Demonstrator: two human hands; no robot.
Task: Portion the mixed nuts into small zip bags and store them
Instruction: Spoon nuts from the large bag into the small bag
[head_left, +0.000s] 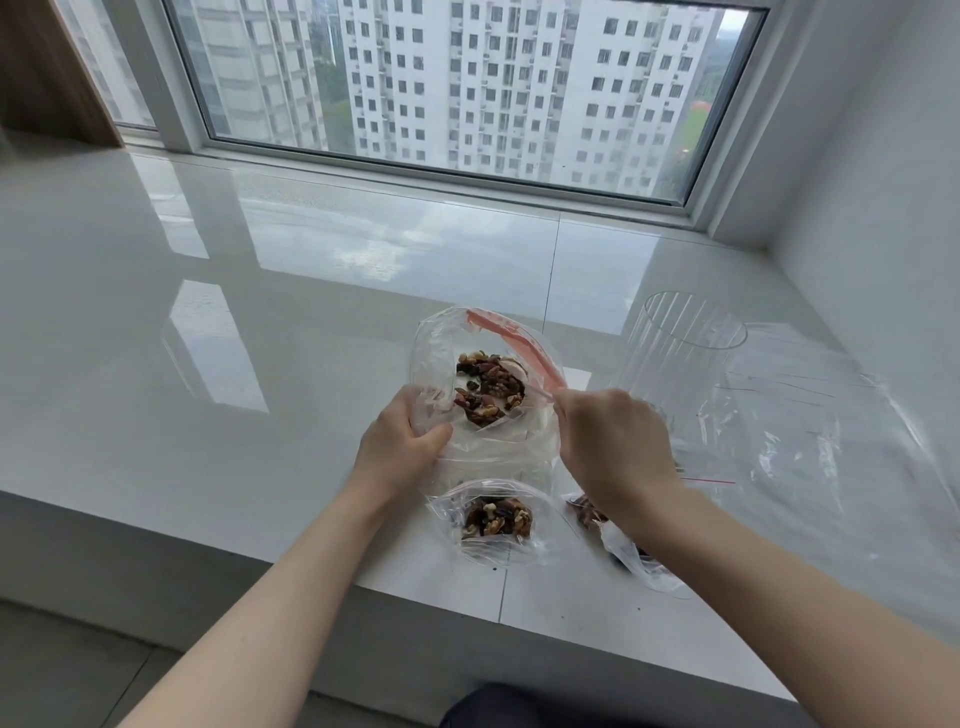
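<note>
Bare forearms, no sleeves; dark trouser knee (519, 709).

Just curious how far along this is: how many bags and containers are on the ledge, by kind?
Zip bags with nuts inside: 3 (held bag, front bag, bag under the right wrist)
Empty plastic bags: 1
Clear ribbed containers: 1
Total: 5

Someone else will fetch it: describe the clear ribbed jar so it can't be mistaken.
Start at the white sill under the big window; look right of both hands. The clear ribbed jar stands upright there, open-topped: the only rigid thing among soft plastic bags.
</note>
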